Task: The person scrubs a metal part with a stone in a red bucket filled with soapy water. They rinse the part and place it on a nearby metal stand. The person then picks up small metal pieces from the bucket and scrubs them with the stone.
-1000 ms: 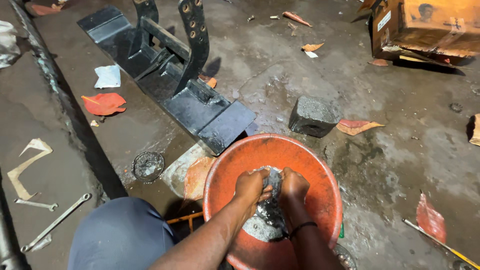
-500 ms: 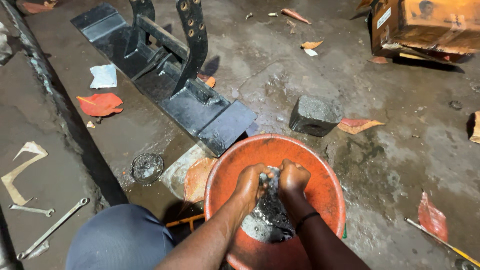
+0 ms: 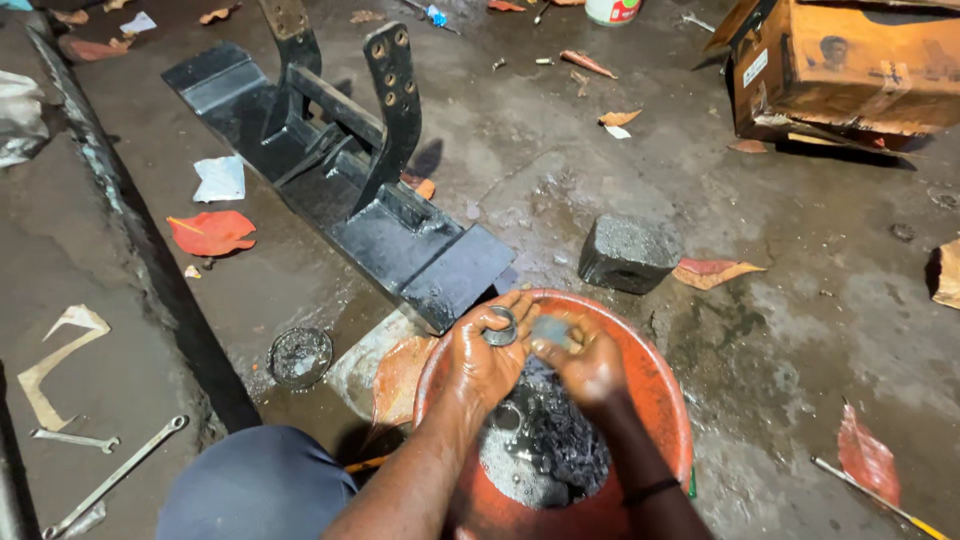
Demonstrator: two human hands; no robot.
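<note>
Ring [image 3: 500, 327] sits pinched in our left hand [image 3: 487, 355] above the orange basin [image 3: 660, 400]; our right hand [image 3: 585, 362] grips a small grey piece [image 3: 550, 331] just right of it, black bracket [image 3: 340, 190] beyond.

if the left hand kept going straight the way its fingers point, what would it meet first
The left hand, holding a metal ring above the orange basin, points up and away from the person. Just past the basin's far rim lies the near end of the black metal bracket, probably the first contact, though depth is unclear.
</note>
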